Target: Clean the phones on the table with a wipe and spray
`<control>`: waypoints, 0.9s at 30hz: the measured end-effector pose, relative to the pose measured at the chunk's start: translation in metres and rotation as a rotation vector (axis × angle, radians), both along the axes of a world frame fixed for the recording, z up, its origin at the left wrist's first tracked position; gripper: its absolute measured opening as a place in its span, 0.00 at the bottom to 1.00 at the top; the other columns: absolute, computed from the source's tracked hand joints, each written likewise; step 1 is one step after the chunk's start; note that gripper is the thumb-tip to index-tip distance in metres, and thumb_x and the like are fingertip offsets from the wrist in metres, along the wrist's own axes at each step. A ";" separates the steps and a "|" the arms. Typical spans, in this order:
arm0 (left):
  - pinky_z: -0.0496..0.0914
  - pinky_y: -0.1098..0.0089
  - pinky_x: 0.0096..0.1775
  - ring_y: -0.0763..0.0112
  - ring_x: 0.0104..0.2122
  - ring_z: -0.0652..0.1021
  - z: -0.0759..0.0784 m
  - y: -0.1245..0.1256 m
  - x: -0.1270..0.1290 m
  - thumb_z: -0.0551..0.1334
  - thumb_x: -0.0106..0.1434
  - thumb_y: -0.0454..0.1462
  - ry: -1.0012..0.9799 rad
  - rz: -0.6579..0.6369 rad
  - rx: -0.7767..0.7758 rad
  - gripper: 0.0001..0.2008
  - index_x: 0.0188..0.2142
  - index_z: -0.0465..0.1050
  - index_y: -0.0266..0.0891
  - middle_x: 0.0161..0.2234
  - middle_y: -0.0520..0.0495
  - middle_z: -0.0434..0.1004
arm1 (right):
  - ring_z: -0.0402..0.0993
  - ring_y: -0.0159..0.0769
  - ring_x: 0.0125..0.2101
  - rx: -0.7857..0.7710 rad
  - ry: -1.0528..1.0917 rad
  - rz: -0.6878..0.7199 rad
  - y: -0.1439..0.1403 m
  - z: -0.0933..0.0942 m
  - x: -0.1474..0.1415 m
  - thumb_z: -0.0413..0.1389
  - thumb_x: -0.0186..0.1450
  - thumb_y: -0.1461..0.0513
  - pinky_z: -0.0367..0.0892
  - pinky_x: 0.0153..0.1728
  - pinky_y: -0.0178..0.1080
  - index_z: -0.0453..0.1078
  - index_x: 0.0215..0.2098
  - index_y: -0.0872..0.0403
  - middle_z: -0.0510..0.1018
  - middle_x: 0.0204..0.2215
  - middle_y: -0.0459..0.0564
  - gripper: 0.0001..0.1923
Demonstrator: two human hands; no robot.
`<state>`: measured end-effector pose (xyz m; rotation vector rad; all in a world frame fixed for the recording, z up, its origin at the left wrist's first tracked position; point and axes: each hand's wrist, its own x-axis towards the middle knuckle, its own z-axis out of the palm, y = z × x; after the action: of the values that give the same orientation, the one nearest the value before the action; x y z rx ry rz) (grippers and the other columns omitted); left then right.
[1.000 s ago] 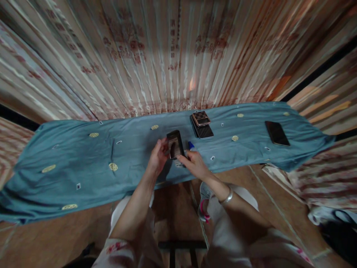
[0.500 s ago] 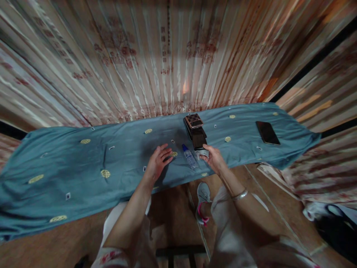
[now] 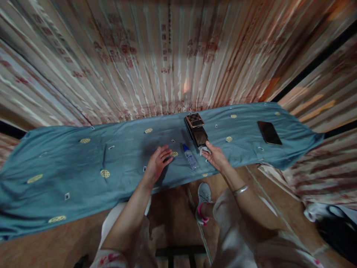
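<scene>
Phone [image 3: 200,136]: it now lies on the stack of phones [image 3: 196,127] at the far side of the cloth, just beyond your right fingertips; a second ago you held it up between both hands over the middle of the cloth.
Right hand [image 3: 216,157]: your fingers pinch a small white cloth [image 3: 204,150] right against the near end of that phone; half a second ago the hand was setting the phone there.
Left hand [image 3: 157,162]: it rests flat and spread on the blue tablecloth [image 3: 83,163], holding nothing, hardly shifted over the last half second.
Spray bottle [image 3: 190,156]: it lies on its side between your two hands, uncovered since the phone left that spot.
Meaning: judging by this, one phone is finished and put away.
Farther out: a single dark phone [image 3: 269,133] lies apart toward the right end of the cloth, untouched.
</scene>
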<state>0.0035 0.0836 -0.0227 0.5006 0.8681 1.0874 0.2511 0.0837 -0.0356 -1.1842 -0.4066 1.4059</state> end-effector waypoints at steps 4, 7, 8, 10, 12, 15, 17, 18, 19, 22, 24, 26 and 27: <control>0.70 0.59 0.49 0.63 0.43 0.77 -0.001 -0.001 -0.001 0.60 0.61 0.47 0.007 -0.003 0.006 0.17 0.41 0.76 0.36 0.40 0.40 0.77 | 0.77 0.28 0.21 0.007 -0.017 -0.049 0.003 0.001 -0.004 0.67 0.56 0.58 0.75 0.23 0.27 0.71 0.22 0.57 0.79 0.19 0.45 0.14; 0.69 0.59 0.49 0.62 0.44 0.76 0.000 -0.001 -0.001 0.60 0.61 0.47 0.006 -0.003 0.008 0.17 0.41 0.76 0.36 0.40 0.40 0.77 | 0.75 0.28 0.18 -0.008 -0.045 -0.081 0.006 0.002 -0.004 0.69 0.54 0.58 0.75 0.21 0.29 0.69 0.20 0.57 0.77 0.16 0.44 0.15; 0.69 0.59 0.49 0.62 0.44 0.76 0.000 -0.001 -0.001 0.60 0.61 0.47 0.006 -0.002 0.007 0.17 0.41 0.76 0.35 0.40 0.40 0.77 | 0.75 0.28 0.17 -0.014 -0.055 -0.089 0.006 0.003 -0.004 0.69 0.54 0.58 0.75 0.20 0.29 0.69 0.20 0.57 0.77 0.16 0.44 0.16; 0.69 0.59 0.49 0.62 0.44 0.76 0.000 -0.001 -0.001 0.59 0.62 0.46 0.003 0.000 0.000 0.17 0.41 0.76 0.35 0.40 0.40 0.77 | 0.74 0.28 0.16 -0.030 -0.070 -0.095 0.007 0.004 -0.002 0.68 0.54 0.57 0.74 0.19 0.29 0.69 0.20 0.57 0.76 0.15 0.44 0.16; 0.69 0.59 0.49 0.63 0.44 0.76 0.000 -0.001 -0.001 0.58 0.63 0.46 0.000 0.000 -0.005 0.17 0.41 0.76 0.35 0.40 0.40 0.78 | 0.73 0.28 0.16 -0.043 -0.074 -0.085 0.007 0.005 -0.001 0.68 0.55 0.57 0.74 0.19 0.29 0.69 0.20 0.57 0.76 0.15 0.44 0.16; 0.69 0.58 0.51 0.63 0.44 0.77 -0.001 -0.001 0.000 0.58 0.63 0.46 -0.003 -0.009 0.000 0.17 0.42 0.75 0.35 0.40 0.41 0.78 | 0.74 0.29 0.16 -0.055 -0.060 -0.075 0.005 0.009 -0.002 0.67 0.57 0.57 0.75 0.20 0.30 0.70 0.21 0.57 0.77 0.16 0.45 0.15; 0.68 0.57 0.52 0.63 0.44 0.77 -0.002 -0.001 0.001 0.58 0.63 0.46 -0.001 -0.014 0.002 0.17 0.42 0.75 0.35 0.40 0.41 0.78 | 0.74 0.29 0.16 -0.071 -0.055 -0.076 0.002 0.011 -0.003 0.65 0.59 0.58 0.75 0.20 0.30 0.69 0.21 0.57 0.77 0.16 0.45 0.14; 0.68 0.56 0.52 0.63 0.44 0.77 -0.002 -0.001 0.001 0.58 0.63 0.45 0.001 -0.016 0.003 0.17 0.42 0.75 0.35 0.40 0.41 0.78 | 0.74 0.29 0.16 -0.083 -0.057 -0.074 0.001 0.012 -0.003 0.65 0.59 0.59 0.75 0.20 0.30 0.69 0.21 0.57 0.77 0.16 0.45 0.14; 0.67 0.56 0.52 0.63 0.44 0.77 -0.002 -0.001 0.001 0.57 0.63 0.45 0.003 -0.017 0.003 0.17 0.42 0.75 0.35 0.40 0.41 0.78 | 0.74 0.28 0.16 -0.093 -0.059 -0.070 -0.001 0.013 -0.003 0.64 0.60 0.60 0.75 0.20 0.30 0.70 0.21 0.57 0.77 0.16 0.45 0.14; 0.67 0.56 0.53 0.62 0.45 0.77 -0.003 -0.001 0.002 0.57 0.63 0.45 0.011 -0.018 0.005 0.17 0.42 0.75 0.35 0.40 0.41 0.78 | 0.74 0.27 0.17 -0.106 -0.067 -0.054 -0.004 0.013 -0.003 0.63 0.61 0.62 0.75 0.22 0.29 0.71 0.21 0.57 0.78 0.17 0.45 0.12; 0.67 0.56 0.53 0.62 0.45 0.77 -0.003 -0.001 0.002 0.57 0.63 0.45 0.013 -0.017 0.004 0.17 0.42 0.75 0.35 0.41 0.40 0.78 | 0.74 0.27 0.17 -0.107 -0.073 -0.045 -0.005 0.012 -0.002 0.63 0.61 0.63 0.74 0.22 0.28 0.72 0.21 0.57 0.78 0.17 0.45 0.11; 0.67 0.56 0.52 0.62 0.45 0.77 -0.003 -0.001 0.003 0.57 0.63 0.45 0.009 -0.021 0.006 0.17 0.42 0.75 0.35 0.41 0.40 0.78 | 0.74 0.26 0.17 -0.108 -0.077 -0.034 -0.005 0.011 -0.002 0.64 0.60 0.64 0.74 0.22 0.28 0.72 0.22 0.56 0.79 0.17 0.44 0.10; 0.67 0.56 0.52 0.62 0.45 0.76 -0.003 -0.001 0.003 0.57 0.63 0.45 0.008 -0.024 0.008 0.17 0.42 0.75 0.35 0.41 0.40 0.77 | 0.74 0.26 0.17 -0.106 -0.077 -0.026 -0.006 0.011 -0.002 0.64 0.59 0.64 0.74 0.23 0.28 0.72 0.22 0.56 0.79 0.18 0.44 0.10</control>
<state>0.0065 0.0822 -0.0260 0.5208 0.8634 1.0680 0.2489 0.0777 -0.0248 -1.3287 -0.3724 1.3763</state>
